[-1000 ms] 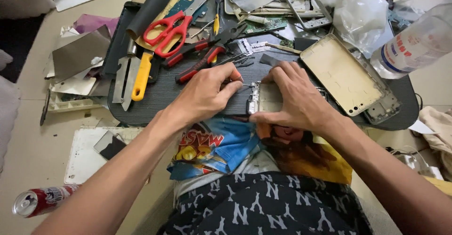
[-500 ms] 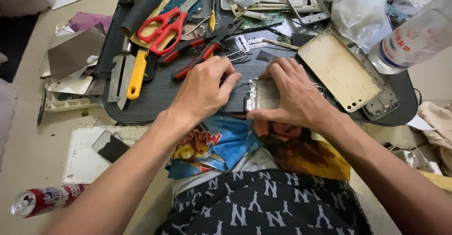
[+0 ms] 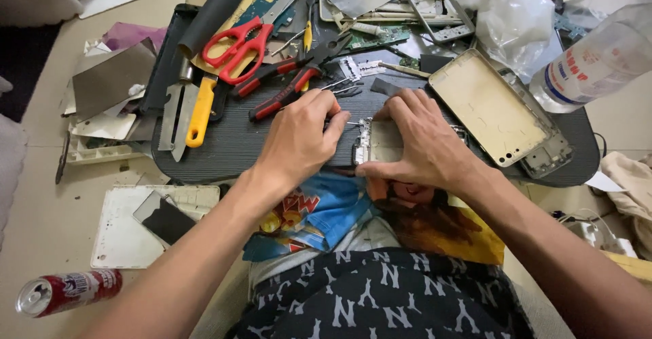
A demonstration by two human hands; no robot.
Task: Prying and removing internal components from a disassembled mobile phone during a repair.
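On a dark oval work board (image 3: 224,149) my right hand (image 3: 421,142) pins down a small metal phone frame (image 3: 380,143), thumb along its near edge and fingers across its top. My left hand (image 3: 299,138) is curled just left of the frame, fingertips at its left edge; whatever it pinches is hidden by the fingers. Red-handled pliers (image 3: 288,84) lie just beyond my left hand.
Red scissors (image 3: 234,47), a yellow-handled knife (image 3: 197,111), a gold phone back cover (image 3: 492,111), a clear plastic bottle (image 3: 598,60), a plastic bag (image 3: 513,16) and phone parts crowd the board. A red can (image 3: 68,291) and a white panel (image 3: 119,234) lie on the floor at left.
Both hands stay on the phone frame; the left hand's fingers have shifted slightly at its left edge. The view has drifted a little.
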